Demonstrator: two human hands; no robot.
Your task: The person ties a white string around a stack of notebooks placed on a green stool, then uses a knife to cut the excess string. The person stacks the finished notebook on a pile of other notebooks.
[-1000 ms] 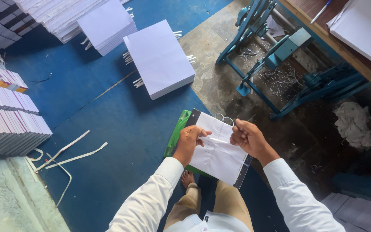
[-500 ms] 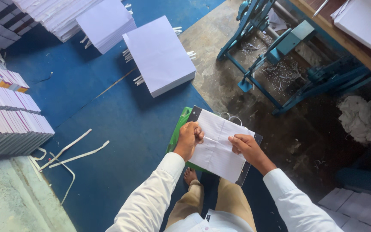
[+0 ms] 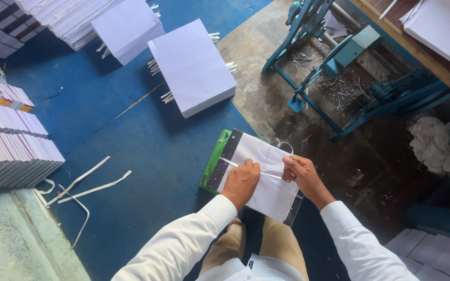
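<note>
The left hand [image 3: 241, 183] lies palm down on a lined white sheet [image 3: 266, 179], fingers curled and pressed against the paper, with the fingertips at a thin white strip [image 3: 235, 164] that runs across the sheet. The right hand [image 3: 300, 174] is closed in a pinch on the far end of that strip, at the sheet's right edge. The sheet rests on a green board [image 3: 212, 165] with a dark band along its near side — all of it on the blue floor mat [image 3: 147, 156] just in front of the person's knees.

Beyond the board, well apart from it, stands a thick stack of white paper [image 3: 194, 67], with a second stack [image 3: 126, 28] further left. Along the left edge lie rows of bound books [image 3: 11, 151], and loose white strips [image 3: 84, 182] curl on the mat beside them. To the right, on bare concrete, stands a blue metal machine frame [image 3: 339, 73] — a crumpled white rag [image 3: 436, 143] lies near it.
</note>
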